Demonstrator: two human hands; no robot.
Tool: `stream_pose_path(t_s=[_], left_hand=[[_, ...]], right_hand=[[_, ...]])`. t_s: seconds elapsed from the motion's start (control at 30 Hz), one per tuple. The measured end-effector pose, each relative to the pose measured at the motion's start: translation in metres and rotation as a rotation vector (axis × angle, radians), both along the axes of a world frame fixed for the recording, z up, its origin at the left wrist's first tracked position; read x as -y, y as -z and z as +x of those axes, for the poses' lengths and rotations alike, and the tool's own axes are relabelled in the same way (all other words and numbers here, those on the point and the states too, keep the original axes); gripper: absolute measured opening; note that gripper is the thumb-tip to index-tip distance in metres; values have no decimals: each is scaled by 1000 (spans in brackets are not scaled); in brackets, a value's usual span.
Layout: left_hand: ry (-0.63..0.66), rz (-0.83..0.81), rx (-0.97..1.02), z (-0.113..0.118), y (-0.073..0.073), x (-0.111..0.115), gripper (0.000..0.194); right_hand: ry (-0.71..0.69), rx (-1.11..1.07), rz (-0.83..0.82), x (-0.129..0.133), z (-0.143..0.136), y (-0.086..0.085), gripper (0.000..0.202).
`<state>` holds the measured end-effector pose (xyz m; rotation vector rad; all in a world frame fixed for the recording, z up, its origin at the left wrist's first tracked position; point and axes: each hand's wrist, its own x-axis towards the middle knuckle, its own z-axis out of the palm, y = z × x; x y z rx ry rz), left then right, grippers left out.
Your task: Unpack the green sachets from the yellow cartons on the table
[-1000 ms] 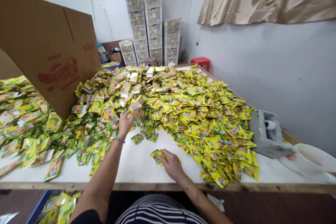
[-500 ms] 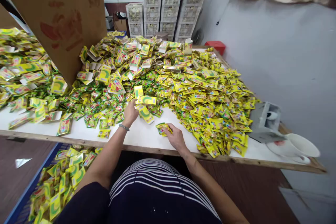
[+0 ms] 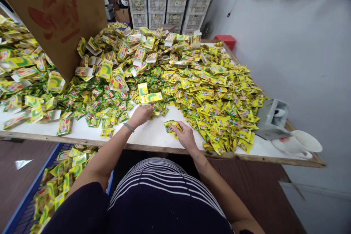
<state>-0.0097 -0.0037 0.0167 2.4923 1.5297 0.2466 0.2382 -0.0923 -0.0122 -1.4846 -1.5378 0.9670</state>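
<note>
My right hand pinches yellow-green packets just above the white tabletop. To its left, my left hand, with a beaded bracelet on the wrist, reaches over the table with its fingers curled down; a small box lies mostly hidden beneath them. Just beyond that hand lie a flat yellow box and an upright yellow box. Green packets spread to the left, and a large heap of yellow packets rises on the right.
A tall cardboard carton stands at the left among small boxes. At the right end are a grey metal device and a white scoop-like vessel. A blue crate of filled boxes sits below the table's front edge. White crates are stacked behind.
My left hand has moved right and slightly nearer, over the tilted yellow box, which it now mostly covers. My right hand stays nearly in place with its packets. The view has shifted slightly.
</note>
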Motion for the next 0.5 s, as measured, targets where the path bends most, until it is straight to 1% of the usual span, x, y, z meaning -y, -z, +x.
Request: stream_pose_path(t_s=[0.07,0.13,0.2,0.27,0.33,0.4,0.5], left_hand=[[-137,-55,97,3,0,10,23],[-220,-102,208,6,3,25,23],[-217,-175,345,11,8,42,24],[-189,-279,532,14,13,58,23],[-190,-405,758,17,18,69,26],[-207,-520,947,16,22,76,31],[-230,-622,1086,11,25,80,40]], right_hand=[[13,-36,-5,-3,3,-10,27],[31,-103,-7,-10,6,-24,28],[53,-155,26,-19,6,-37,29],[42,-104,97,-31,3,-47,29],[-52,30,145,-42,-2,-52,24],[-164,162,149,-51,-7,-52,20],[-297,283,140,-61,-12,-50,16]])
